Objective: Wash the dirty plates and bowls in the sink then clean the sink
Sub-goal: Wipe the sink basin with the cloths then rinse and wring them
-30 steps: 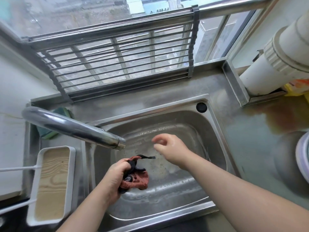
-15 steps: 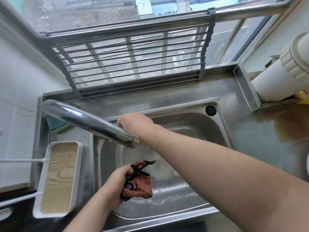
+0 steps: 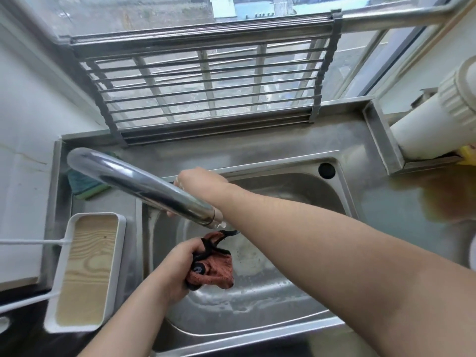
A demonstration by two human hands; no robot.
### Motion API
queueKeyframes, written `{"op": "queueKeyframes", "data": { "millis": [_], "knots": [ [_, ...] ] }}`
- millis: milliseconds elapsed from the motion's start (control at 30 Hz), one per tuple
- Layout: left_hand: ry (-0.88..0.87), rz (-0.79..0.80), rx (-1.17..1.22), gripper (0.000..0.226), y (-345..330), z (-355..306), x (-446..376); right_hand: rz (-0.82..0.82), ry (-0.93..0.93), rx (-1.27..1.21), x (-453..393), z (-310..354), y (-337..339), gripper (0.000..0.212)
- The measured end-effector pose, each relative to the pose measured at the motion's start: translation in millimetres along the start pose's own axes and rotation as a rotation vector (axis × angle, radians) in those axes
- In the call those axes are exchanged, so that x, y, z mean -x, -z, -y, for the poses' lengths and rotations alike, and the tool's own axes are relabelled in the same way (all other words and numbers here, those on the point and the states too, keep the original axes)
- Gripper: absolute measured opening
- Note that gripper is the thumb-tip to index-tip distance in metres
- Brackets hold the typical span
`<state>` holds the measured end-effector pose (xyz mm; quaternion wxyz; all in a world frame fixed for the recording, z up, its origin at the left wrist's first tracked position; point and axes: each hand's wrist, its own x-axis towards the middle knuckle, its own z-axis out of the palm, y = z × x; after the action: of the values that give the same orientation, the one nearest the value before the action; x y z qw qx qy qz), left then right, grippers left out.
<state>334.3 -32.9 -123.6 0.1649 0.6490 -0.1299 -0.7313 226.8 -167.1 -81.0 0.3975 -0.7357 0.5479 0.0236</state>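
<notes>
The left hand [image 3: 177, 269] grips a balled reddish cloth [image 3: 213, 269] low over the sink [image 3: 257, 315], probably to catch water; the right hand [image 3: 201, 184] reaches behind the faucet [image 3: 144, 186] (its fingers hidden, so I cannot tell its state); no plates or bowls lie in the basin.

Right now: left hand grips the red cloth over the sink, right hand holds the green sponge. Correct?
Not quite. In the head view the left hand grips the red cloth over the sink, but the right hand is at the faucet spout; the green sponge lies untouched.
</notes>
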Motion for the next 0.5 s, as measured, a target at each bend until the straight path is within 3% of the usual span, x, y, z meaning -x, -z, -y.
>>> {"op": "queueKeyframes", "data": {
  "millis": [100, 167, 200, 300, 400, 500],
  "knots": [
    [0.017, 0.002, 0.013, 0.045, -6, -1, 2, -0.005, -0.035, -0.051, 10, -3, -3, 0.011],
    [0.009, 0.009, 0.056, 0.033, -15, -5, 9, 0.034, -0.060, -0.113, 29, -15, -7, 0.003],
    [0.002, 0.022, 0.082, 0.028, -18, -6, 7, 0.034, -0.084, -0.144, 41, -22, -12, 0.011],
    [0.007, 0.077, 0.166, 0.023, -26, -12, 5, -0.096, -0.153, -0.279, 78, -44, -34, 0.020],
    [-0.005, 0.148, 0.228, 0.023, -41, -19, 3, -0.257, -0.250, -0.589, 102, -61, -49, 0.017],
    [-0.028, 0.211, 0.231, 0.023, -62, -29, 7, -0.313, -0.362, -0.890, 119, -73, -57, 0.022]
  ]
}}
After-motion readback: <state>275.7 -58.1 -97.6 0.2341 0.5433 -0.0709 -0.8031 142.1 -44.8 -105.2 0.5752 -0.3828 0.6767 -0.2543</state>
